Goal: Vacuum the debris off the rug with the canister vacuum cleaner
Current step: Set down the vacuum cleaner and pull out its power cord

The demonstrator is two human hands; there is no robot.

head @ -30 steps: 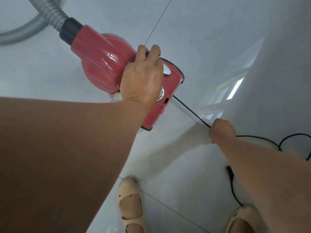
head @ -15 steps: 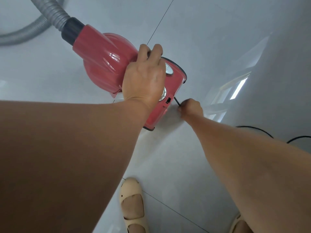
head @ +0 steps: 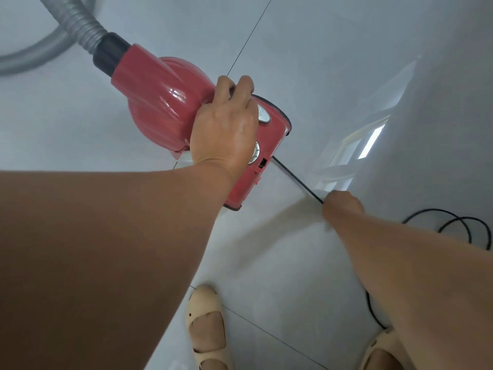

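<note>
A red canister vacuum cleaner (head: 165, 102) hangs above the pale tiled floor. My left hand (head: 226, 126) grips the handle on its top. A grey ribbed hose (head: 72, 20) leaves its front end through a black collar and curves off to the upper left. A thin black power cord (head: 296, 180) runs taut from the vacuum's rear to my right hand (head: 341, 204), which is closed around it. More of the cord (head: 453, 222) lies in loops on the floor at the right. No rug or debris is in view.
Glossy light grey floor tiles (head: 333, 62) fill the view, with a window reflection at the right. My two feet in beige shoes (head: 205, 327) stand at the bottom; a length of cord lies near the right shoe (head: 378, 351).
My right hand went in to the vacuum's rear, then pulled away to the lower right, drawing a longer length of cord out. My left hand has kept its hold on the handle.
</note>
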